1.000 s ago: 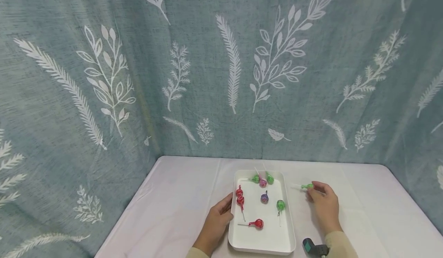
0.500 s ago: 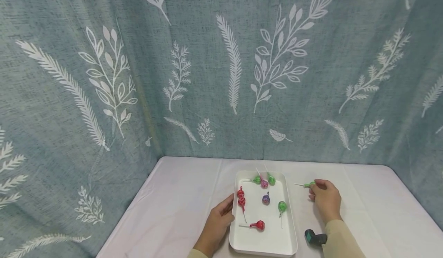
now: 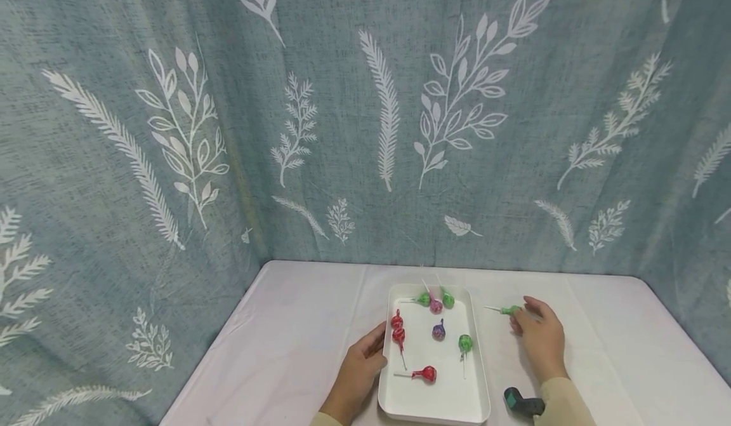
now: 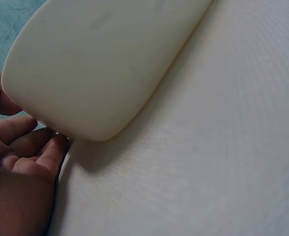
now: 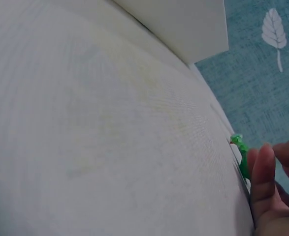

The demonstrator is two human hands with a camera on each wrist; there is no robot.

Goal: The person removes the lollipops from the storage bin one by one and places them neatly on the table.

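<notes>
A white rectangular tray (image 3: 434,397) lies on the cloth-covered table. At its left side my left hand (image 3: 355,367) holds the rim; in the left wrist view the fingers curl under the tray's corner. To the right of the tray, a green-wrapped lollipop (image 3: 508,310) has its white stick pointing left. My right hand (image 3: 544,340) pinches its round head, with the index finger lifted a little. The head is partly hidden by the fingers. Inside the tray are several lollipops: red (image 3: 425,374), purple (image 3: 438,332), pink (image 3: 436,307) and green (image 3: 465,343) ones.
White cloth covers the table (image 3: 308,324). A blue-green curtain (image 3: 342,127) with white leaf prints hangs behind and to the sides. The dark wrist device (image 3: 522,404) sits by the right sleeve.
The right hand and green lollipop have stayed nearly in place beside the tray. The index finger has lifted, so more of the lollipop's head shows. The left hand keeps holding the tray.
</notes>
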